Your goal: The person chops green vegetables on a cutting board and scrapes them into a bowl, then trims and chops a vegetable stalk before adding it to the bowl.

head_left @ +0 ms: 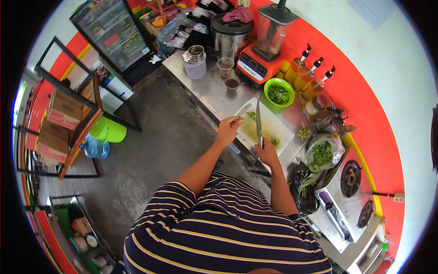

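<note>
My right hand (pixel 268 153) is wrapped round the handle of a kitchen knife (pixel 258 119). Its long blade points away from me over the white cutting board (pixel 286 131). My left hand (pixel 228 131) is at the board's near left edge with its fingers pinched together; a small bit shows at the fingertips, too small to name. Chopped greens (pixel 275 143) lie on the board beside my right hand, with a few leaves (pixel 252 116) left of the blade. Just beyond the board stands a green bowl (pixel 270 106) of chopped greens.
A red blender (pixel 252 64), cups of dark liquid (pixel 232 83) and oil bottles (pixel 301 81) stand along the counter's back. To the right are a plastic bag of greens (pixel 322 154), a black bag (pixel 303 182) and a stove (pixel 350 179). A shelf with boxes (pixel 65 108) stands left.
</note>
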`<state>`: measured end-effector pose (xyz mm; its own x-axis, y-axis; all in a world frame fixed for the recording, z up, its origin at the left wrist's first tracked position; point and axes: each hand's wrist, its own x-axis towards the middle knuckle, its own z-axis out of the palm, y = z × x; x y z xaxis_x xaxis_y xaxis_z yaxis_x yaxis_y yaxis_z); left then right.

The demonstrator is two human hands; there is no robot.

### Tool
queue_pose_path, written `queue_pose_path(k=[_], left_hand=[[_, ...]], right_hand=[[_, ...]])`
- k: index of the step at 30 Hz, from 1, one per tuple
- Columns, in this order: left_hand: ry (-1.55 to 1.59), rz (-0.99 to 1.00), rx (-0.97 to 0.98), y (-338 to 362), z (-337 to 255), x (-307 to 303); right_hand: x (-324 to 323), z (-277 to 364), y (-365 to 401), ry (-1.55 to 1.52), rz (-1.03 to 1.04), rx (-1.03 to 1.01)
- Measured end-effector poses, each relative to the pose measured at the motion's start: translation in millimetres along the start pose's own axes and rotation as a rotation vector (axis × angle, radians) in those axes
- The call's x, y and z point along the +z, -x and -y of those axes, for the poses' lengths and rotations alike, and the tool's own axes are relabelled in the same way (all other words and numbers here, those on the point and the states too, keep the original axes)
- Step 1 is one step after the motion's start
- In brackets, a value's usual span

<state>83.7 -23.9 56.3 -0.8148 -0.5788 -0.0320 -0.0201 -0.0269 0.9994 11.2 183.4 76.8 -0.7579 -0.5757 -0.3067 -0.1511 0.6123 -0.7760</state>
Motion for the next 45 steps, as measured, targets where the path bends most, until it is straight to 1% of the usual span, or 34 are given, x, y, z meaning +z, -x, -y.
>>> queue_pose_path(k=[1,3,4,6,8,10,12,13,15,16,17,18,20,22,24,25,26,27,28,29,30,32,34,35,37,39,40,42,44,45], left_hand=[[0.002,-0.025,0.005,4.3,1.9,2.6],[-0.119,-0.087,0.074,13.5,3.0,7.1],[-0.122,-0.107,0.074,18.5,2.5,9.9],[-0.261,-0.221,0.178,27.2,-0.7,17.8],[-0.238,-0.256,0.196,35.4,-5.5,25.1],[-0.212,-0.292,0.215,44.4,-14.4,31.3],[-0.162,-0.191,0.071,52.8,-23.6,36.7],[-0.160,-0.206,0.070,56.8,-28.0,40.3],[-0.255,-0.163,0.024,64.0,-34.4,47.4],[-0.254,-0.172,0.024,67.2,-33.9,50.8],[-0.318,-0.134,0.072,68.5,-34.3,54.2],[-0.383,-0.098,0.120,69.6,-37.8,56.4],[-0.443,-0.104,0.128,74.0,-42.9,61.7],[-0.502,-0.106,0.131,77.4,-45.6,65.5],[-0.547,-0.162,0.171,80.7,-51.8,67.4],[-0.549,-0.163,0.168,82.9,-57.0,67.7],[-0.482,-0.159,0.145,84.3,-62.4,68.0],[-0.415,-0.153,0.123,84.3,-67.7,68.4],[-0.415,-0.147,0.124,82.7,-66.4,68.6],[-0.419,-0.161,0.162,81.1,-64.4,69.1],[-0.422,-0.174,0.199,80.2,-65.0,69.8],[-0.415,-0.148,0.213,77.7,-65.4,70.6],[-0.413,-0.120,0.234,75.3,-73.0,70.4],[-0.412,-0.106,0.210,74.2,-76.7,70.2],[-0.416,-0.065,0.191,69.1,-77.3,68.0],[-0.334,0.036,0.116,58.9,-76.1,63.9],[-0.335,0.063,0.121,52.3,-74.6,62.8],[-0.129,0.178,0.075,39.6,-68.7,61.6],[-0.123,0.248,0.095,25.9,-58.6,60.7],[-0.117,0.290,0.112,19.9,-55.3,60.1]], right_hand=[[-2.2,-2.5,-2.5,0.039,0.023,-0.044],[-8.2,-7.0,-7.3,0.056,0.065,-0.060],[-10.3,-8.9,-9.2,0.043,0.079,-0.086],[-12.1,-13.8,-13.6,0.031,0.105,-0.120],[-11.3,-20.4,-17.4,-0.065,0.013,-0.256],[-16.9,-12.3,-13.9,-0.119,0.043,-0.256],[-23.5,-2.0,-10.3,-0.168,0.075,-0.260],[-26.8,4.0,-8.4,-0.196,0.098,-0.260],[-31.1,18.2,-1.6,-0.221,0.131,-0.266],[-32.8,26.1,3.4,-0.294,0.136,-0.257],[-34.3,33.5,5.1,-0.366,0.139,-0.250],[-33.7,37.7,4.1,-0.364,0.145,-0.258],[-30.7,44.1,4.4,-0.412,0.122,-0.316],[-28.3,46.0,1.0,-0.365,0.113,-0.337],[-25.9,46.0,-2.6,-0.319,0.100,-0.354],[-24.8,45.5,-4.7,-0.315,0.073,-0.400],[-24.6,44.6,-6.7,-0.311,0.042,-0.446],[-25.5,46.3,-6.6,-0.313,0.038,-0.445],[-26.1,47.2,-6.0,-0.309,-0.022,-0.432],[-27.5,47.3,-5.4,-0.304,-0.082,-0.416],[-31.2,47.4,-5.6,-0.305,-0.089,-0.410],[-40.7,46.3,-6.2,-0.301,0.060,-0.286],[-47.4,49.7,-3.6,-0.315,0.063,-0.284],[-49.2,50.2,-2.8,-0.328,0.073,-0.286],[-50.7,48.5,-4.9,-0.336,0.054,-0.280],[-53.2,46.2,-8.9,-0.345,0.024,-0.272],[-54.4,44.0,-10.5,-0.345,-0.001,-0.282],[-55.8,39.0,-12.2,-0.348,-0.049,-0.276],[-56.8,37.7,-17.6,-0.439,-0.067,-0.192],[-55.0,35.8,-20.1,-0.443,-0.088,-0.183]])
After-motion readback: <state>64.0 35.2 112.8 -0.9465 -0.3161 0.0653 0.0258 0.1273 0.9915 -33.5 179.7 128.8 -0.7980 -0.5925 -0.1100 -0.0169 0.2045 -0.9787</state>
